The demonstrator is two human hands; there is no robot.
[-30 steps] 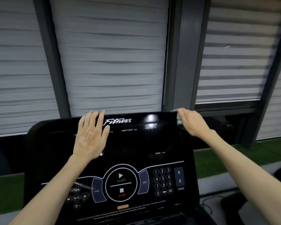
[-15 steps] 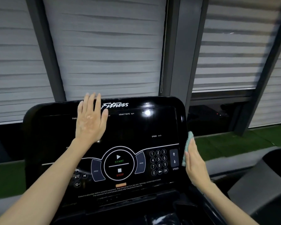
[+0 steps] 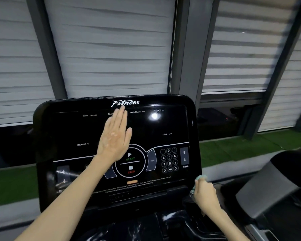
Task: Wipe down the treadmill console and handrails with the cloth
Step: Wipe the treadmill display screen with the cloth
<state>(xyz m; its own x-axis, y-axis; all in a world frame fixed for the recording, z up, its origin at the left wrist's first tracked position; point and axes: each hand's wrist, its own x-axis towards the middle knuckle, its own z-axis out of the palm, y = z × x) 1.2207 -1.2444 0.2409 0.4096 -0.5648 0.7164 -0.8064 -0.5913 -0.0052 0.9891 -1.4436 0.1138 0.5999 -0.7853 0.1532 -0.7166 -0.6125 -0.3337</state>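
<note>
Two bare forearms reach up from the bottom edge over the glossy black tray (image 3: 146, 223) at the foot of a treadmill console (image 3: 68, 129); the right hand (image 3: 206, 193) sits at the console's lower right corner, its fingers curled round a teal cloth (image 3: 201, 178) that shows above the knuckles and again at the hand's left edge, pressed to the corner of the panel just below the speed arrows (image 3: 184, 156); the hand is seen from the back, so how the fingertips lie cannot be told; the left hand (image 3: 114, 136) is laid flat over the middle of the dark screen, fingers straight and pressed together, thumb slightly apart, fingertips just under the white Fitness logo (image 3: 125, 103); it covers most of one readout label and the upper left rim of the round start-stop dial (image 3: 130, 162), and its forearm crosses the controls at the dial's left; the number keypad (image 3: 169, 160) stands uncovered between the dial and the speed arrows; a bright glare spot (image 3: 154, 116) sits on the screen near the distance label; to the right, a second dark machine (image 3: 268, 188) stands close beside the console; behind both runs a strip of green turf (image 3: 233, 150); farther back, grey window posts (image 3: 189, 49) divide lowered white blinds (image 3: 111, 49), with a thin pull cord (image 3: 171, 49) hanging straight down to the console's top edge.
</note>
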